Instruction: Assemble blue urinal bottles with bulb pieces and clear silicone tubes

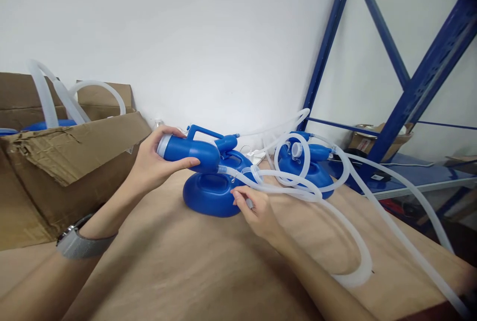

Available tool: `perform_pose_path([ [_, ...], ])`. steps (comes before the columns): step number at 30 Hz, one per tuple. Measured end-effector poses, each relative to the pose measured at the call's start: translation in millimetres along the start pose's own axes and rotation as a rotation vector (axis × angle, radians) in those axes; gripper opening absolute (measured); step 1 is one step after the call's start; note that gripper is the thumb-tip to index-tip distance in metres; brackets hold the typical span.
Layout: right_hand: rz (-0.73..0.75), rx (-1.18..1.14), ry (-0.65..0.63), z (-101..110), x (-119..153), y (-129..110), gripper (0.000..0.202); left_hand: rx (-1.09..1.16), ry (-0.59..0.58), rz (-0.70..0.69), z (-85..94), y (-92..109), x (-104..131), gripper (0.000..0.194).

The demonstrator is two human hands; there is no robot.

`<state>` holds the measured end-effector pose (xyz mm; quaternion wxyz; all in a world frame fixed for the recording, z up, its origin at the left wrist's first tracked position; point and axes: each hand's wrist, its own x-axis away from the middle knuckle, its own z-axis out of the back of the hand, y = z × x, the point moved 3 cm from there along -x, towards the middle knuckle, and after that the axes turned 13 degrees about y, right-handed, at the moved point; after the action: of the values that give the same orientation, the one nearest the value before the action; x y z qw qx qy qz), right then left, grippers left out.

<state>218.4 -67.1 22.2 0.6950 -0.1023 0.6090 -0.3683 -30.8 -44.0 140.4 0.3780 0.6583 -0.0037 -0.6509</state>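
The white wall (pixel 208 47) fills the 12 o'clock side, and the blue rack (pixel 391 127) stands from 1 to 3 o'clock. The brown tabletop (pixel 156 266) spreads at 6 o'clock, with the open cardboard box (pixel 97 152) at 9 o'clock. On this surface the blue container (pixel 203 199) is at 7 o'clock, and the second blue container (pixel 320 174) is at 4 o'clock; pale hose (pixel 350 221) makes loops around and beyond them.

The left hand (pixel 147 167), at 9 o'clock, is clamped around the blue bottle (pixel 186 152), which is held tilted above the nearer container. The right hand (pixel 263 211), at 5 o'clock, has its fingertips close together near the hose joint (pixel 222 169); I cannot tell if they pinch something.

The present step seems to be fine handling at this joint. In my judgement, further work there calls for a steady bottle, slack hose and precise fingertips.
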Motion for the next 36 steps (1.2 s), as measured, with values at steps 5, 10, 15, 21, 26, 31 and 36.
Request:
perform_pose_path([
  [5,-0.474,-0.46,-0.025,-28.2,9.3,21.9,0.049,0.026,0.01,0.027,-8.1,3.2,6.8,0.053],
  [10,-0.641,-0.722,-0.001,-37.7,10.0,22.7,0.044,0.019,-0.056,0.008,-17.0,8.0,13.4,0.055],
  [15,-0.683,-0.779,-0.015,-36.4,11.3,24.6,0.043,0.031,-0.086,-0.007,-19.6,5.8,16.0,0.054],
  [21,-0.669,-0.738,-0.105,-39.1,13.7,26.0,0.047,0.043,-0.148,0.005,-22.9,0.3,18.4,0.053],
  [26,-0.653,-0.69,-0.13,-39.2,12.6,27.0,0.044,0.057,-0.185,0.043,-27.3,-1.9,22.1,0.054],
  [31,-0.648,-0.667,-0.09,-38.2,12.9,28.2,0.045,0.053,-0.206,0.053,-30.2,-4.2,23.9,0.053],
  [36,-0.635,-0.646,-0.02,-36.7,13.1,25.2,0.045,0.038,-0.219,0.057,-32.1,-5.3,24.0,0.052],
])
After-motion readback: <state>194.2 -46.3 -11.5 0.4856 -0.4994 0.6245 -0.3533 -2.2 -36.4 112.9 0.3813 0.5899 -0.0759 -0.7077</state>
